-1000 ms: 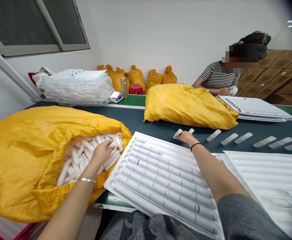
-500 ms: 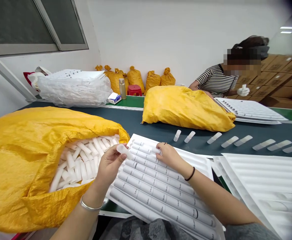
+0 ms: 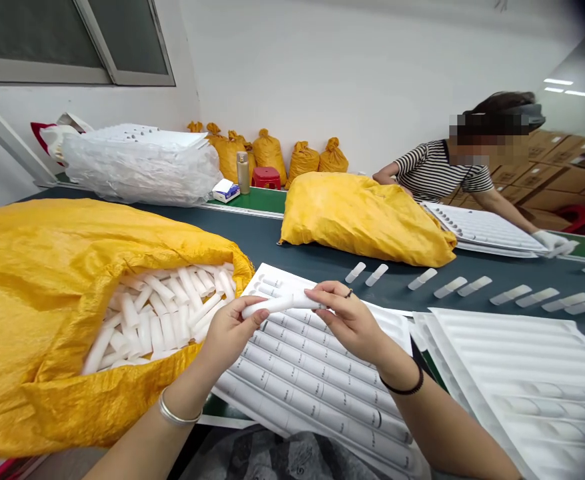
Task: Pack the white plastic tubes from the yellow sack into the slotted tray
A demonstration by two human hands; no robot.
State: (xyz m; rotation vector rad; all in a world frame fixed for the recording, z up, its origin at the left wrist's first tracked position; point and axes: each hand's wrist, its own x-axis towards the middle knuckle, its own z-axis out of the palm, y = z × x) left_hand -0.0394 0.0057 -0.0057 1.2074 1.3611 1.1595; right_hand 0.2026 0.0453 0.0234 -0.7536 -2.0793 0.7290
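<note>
In my left hand (image 3: 232, 330) a plain white plastic tube (image 3: 275, 305) lies almost level, gripped between thumb and fingers. My right hand (image 3: 347, 323) pinches a short tube piece (image 3: 302, 299) at the other end, and the two pieces meet end to end; the fingers partly hide the join. Both hands are above a white tray (image 3: 395, 325) filled with rows of tubes carrying small dark print (image 3: 317, 383). To the left, an open yellow sack (image 3: 47, 267) shows a heap of plain white tubes (image 3: 159, 310).
On the dark belt (image 3: 317, 270) several translucent tubes (image 3: 422, 279) lie spaced out. White trays (image 3: 502, 340) are stacked at right. Across the belt lie another yellow sack (image 3: 362, 213) and a bagged stack (image 3: 137, 167). A co-worker's gloved hand (image 3: 555, 243) is at far right.
My right hand has lifted a tube piece off the tray. My left hand has brought its white tube level against it. The co-worker's gloved hand has moved right and down.
</note>
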